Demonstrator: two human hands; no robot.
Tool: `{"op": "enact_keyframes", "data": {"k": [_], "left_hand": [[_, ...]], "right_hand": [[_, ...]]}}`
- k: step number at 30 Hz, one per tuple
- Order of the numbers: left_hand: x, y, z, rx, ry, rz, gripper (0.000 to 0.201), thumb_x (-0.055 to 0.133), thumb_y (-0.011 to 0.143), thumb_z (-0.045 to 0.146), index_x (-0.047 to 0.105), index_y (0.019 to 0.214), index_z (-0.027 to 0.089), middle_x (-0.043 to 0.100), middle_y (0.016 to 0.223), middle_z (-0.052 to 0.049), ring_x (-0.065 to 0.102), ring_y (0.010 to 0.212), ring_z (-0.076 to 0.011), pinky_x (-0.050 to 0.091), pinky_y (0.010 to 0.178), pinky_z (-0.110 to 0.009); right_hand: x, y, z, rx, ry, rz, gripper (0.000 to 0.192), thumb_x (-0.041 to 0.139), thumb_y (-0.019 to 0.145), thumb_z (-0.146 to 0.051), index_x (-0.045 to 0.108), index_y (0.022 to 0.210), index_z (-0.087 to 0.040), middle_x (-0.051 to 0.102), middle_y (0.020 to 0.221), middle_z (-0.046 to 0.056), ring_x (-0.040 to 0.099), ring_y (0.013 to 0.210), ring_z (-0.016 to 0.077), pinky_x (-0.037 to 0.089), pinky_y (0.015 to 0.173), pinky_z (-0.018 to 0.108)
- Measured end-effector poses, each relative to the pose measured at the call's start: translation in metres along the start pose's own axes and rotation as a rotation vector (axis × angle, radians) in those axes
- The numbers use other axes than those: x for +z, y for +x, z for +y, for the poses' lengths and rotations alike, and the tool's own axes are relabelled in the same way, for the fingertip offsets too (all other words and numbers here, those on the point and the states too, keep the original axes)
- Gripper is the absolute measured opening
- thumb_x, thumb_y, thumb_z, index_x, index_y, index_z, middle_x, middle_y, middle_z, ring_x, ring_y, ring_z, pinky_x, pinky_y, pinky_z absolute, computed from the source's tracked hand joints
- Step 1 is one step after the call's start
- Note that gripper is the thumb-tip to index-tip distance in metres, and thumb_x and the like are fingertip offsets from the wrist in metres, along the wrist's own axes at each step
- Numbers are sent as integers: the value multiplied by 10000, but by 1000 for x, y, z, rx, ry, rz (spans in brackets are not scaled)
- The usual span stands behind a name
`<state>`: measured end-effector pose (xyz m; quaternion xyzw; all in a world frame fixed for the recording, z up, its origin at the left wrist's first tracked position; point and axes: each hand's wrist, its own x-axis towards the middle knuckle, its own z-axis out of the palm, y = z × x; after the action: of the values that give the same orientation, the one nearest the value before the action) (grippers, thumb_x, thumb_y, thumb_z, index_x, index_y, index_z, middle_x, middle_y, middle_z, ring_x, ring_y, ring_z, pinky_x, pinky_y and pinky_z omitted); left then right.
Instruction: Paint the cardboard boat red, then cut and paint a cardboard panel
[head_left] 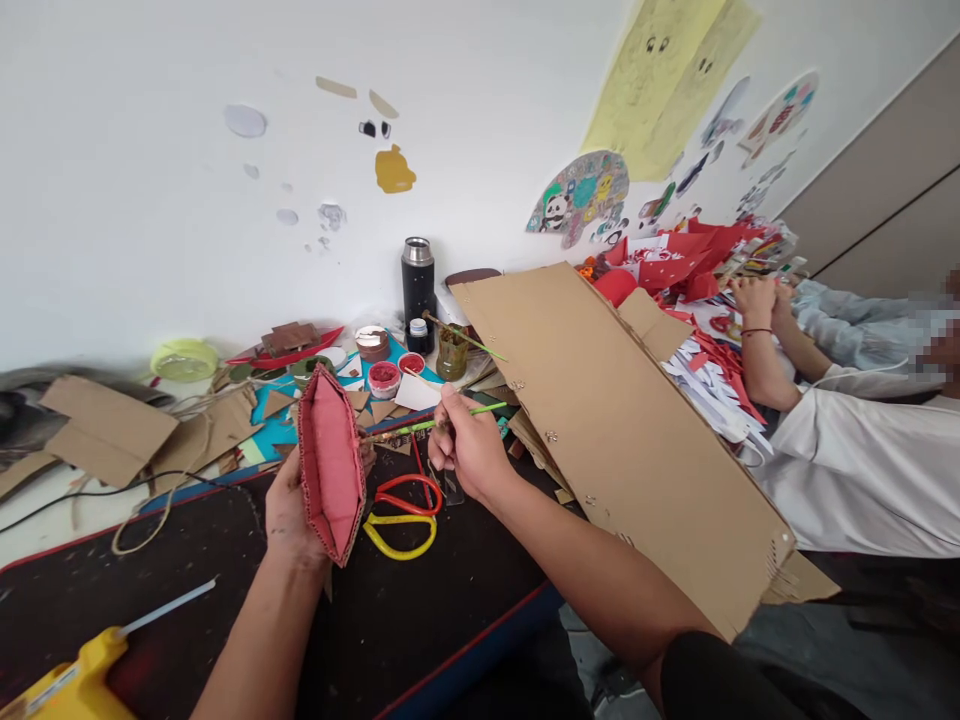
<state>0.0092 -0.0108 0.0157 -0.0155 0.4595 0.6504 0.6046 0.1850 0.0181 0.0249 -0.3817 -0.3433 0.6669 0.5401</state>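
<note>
Red box (331,465) and brush (414,430) above a crowded bench (457,620)

The bench has a dark top, bare along the near side, where scissors (409,516) lie and a yellow glue gun (82,680) sits at lower left. Cardboard scraps (112,430) crowd the far left; paint pots (384,380), a murky jar (452,355) and a black flask (418,285) stand towards the wall (172,240). A big cardboard sheet (622,450) slants across the right. Beyond it, red and white paper (690,258) is heaped near a co-worker's hands (757,297) and pale sleeve (847,470). Cutouts, stickers and a yellow sheet (664,75) dot the white wall.

The box is held up over the bench, its hollow side facing the camera: the left hand (289,510) grips it from the left. The right hand (471,445) pinches the brush, whose tip is at the box's right side.
</note>
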Motion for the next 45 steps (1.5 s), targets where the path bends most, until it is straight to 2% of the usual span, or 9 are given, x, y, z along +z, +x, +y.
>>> {"op": "enact_keyframes", "data": {"k": [7,14,19,23,26,30,34,39,45], "left_hand": [[-2,1,0,16,-34,-41,417,454,1043,273,772,1280,145,834,853,-120,839,875,-317,709,799,-457],[-5,5,2,30,-84,-60,413,435,1063,253,747,1275,84,823,826,-123,791,664,-247,702,731,-360],[-3,4,4,24,-62,-52,458,390,1080,274,733,1300,64,819,808,-135,792,655,-262,694,675,-348],[-5,7,2,0,-99,-71,486,383,1100,321,725,1351,83,826,829,-131,828,808,-303,707,801,-419],[-5,9,2,17,-120,-25,479,407,1085,308,724,1355,72,828,837,-137,825,783,-293,704,831,-428],[-1,5,3,38,-102,1,472,412,1072,280,715,1363,65,825,806,-125,792,650,-250,706,786,-395],[1,3,4,35,-73,17,484,394,1073,282,712,1349,44,824,791,-129,785,607,-254,693,638,-351],[0,7,2,85,-60,4,443,417,1069,263,734,1291,48,822,780,-112,779,586,-240,701,664,-354],[-7,13,0,106,-45,-6,412,453,1052,245,744,1284,68,827,784,-105,785,592,-244,684,588,-328]], "right_hand": [[-11,-14,12,69,-20,-29,649,765,843,-814,510,685,-238,382,389,-109,434,289,102,217,326,201],[-18,-27,19,142,-20,-72,659,780,829,-816,515,674,-234,376,375,-111,433,277,99,200,321,189],[-15,-25,15,134,-25,-61,668,771,822,-836,517,683,-235,384,382,-111,439,284,99,207,319,191],[-12,-21,13,95,-10,-37,675,787,798,-842,516,684,-235,397,384,-111,449,289,99,232,318,192],[-13,-25,16,133,-18,-73,686,778,796,-857,515,684,-234,384,374,-114,444,280,100,223,314,188],[-14,-31,22,163,-12,-115,685,770,816,-851,515,675,-231,373,373,-114,440,278,97,225,316,184],[-15,-28,21,124,-14,-73,668,771,826,-836,518,687,-234,377,378,-113,440,285,102,213,318,189],[-16,-28,21,123,-18,-65,664,766,835,-831,517,684,-234,367,371,-113,439,281,104,206,317,188],[-18,-30,22,149,-13,-78,684,784,802,-846,521,664,-230,374,364,-109,439,276,100,204,309,182]]}}
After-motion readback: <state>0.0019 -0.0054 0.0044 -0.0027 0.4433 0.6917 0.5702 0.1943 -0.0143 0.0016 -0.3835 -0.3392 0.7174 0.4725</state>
